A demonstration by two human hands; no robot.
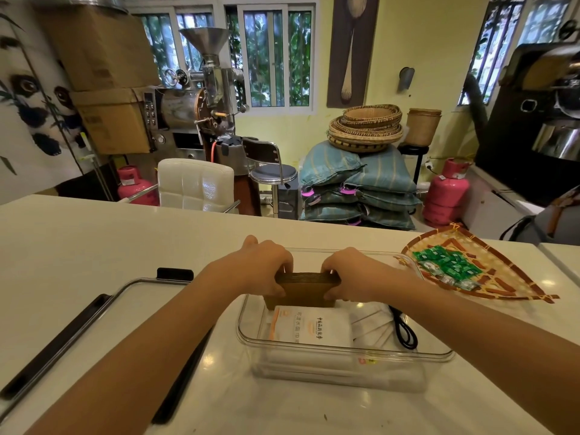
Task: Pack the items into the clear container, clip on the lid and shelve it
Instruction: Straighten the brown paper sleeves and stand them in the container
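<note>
A clear container (345, 354) stands on the white counter in front of me. Both hands grip a stack of brown paper sleeves (306, 288) on edge inside its far half: my left hand (263, 268) on the stack's left end, my right hand (351, 273) on its right end. A white packet with orange print (310, 329) lies flat in the container's near part. White folded pieces (373, 324) and a black cord (405, 331) lie to its right. The clear lid with black clips (94, 312) rests on the counter to the left, partly under my left forearm.
A fan-shaped woven tray (514, 277) with several green sachets (448, 262) sits to the right of the container. Beyond the counter's far edge are a white chair (194, 183), a stool, stacked sacks, pink gas cylinders and a coffee roaster.
</note>
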